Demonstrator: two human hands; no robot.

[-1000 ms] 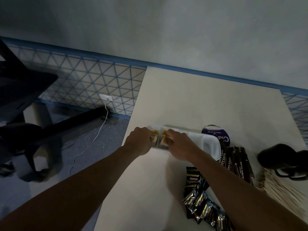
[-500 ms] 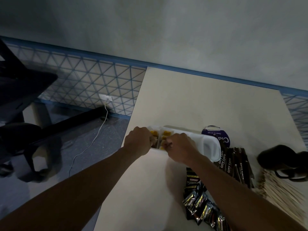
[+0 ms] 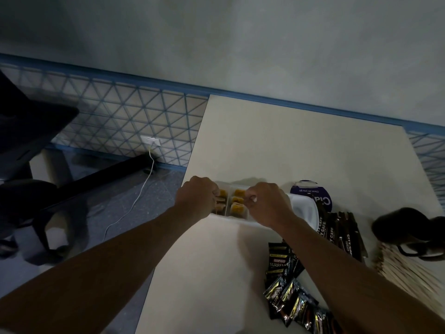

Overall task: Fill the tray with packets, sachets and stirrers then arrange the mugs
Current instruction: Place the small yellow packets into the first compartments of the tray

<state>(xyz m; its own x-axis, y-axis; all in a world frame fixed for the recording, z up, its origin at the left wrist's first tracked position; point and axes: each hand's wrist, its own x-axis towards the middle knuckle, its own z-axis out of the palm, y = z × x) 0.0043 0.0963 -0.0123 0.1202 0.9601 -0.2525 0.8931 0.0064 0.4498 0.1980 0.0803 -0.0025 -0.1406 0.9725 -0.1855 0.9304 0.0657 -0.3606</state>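
On the head camera I see the left hand [image 3: 195, 203] and right hand [image 3: 267, 204] curled over yellow sachets [image 3: 237, 201] in the white tray's [image 3: 302, 209] left compartments. I cannot tell if either grips one. The tray sits on the table [image 3: 265, 141], touching the dark packets [image 3: 337, 233].

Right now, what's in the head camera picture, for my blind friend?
The left hand and right hand work at a white tray holding yellow sachets. Dark coffee packets, wooden stirrers and a dark mug sit to its right.

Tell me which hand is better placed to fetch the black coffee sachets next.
Right hand: the black sachets lie beside its forearm; the left hand is at the tray's left end.
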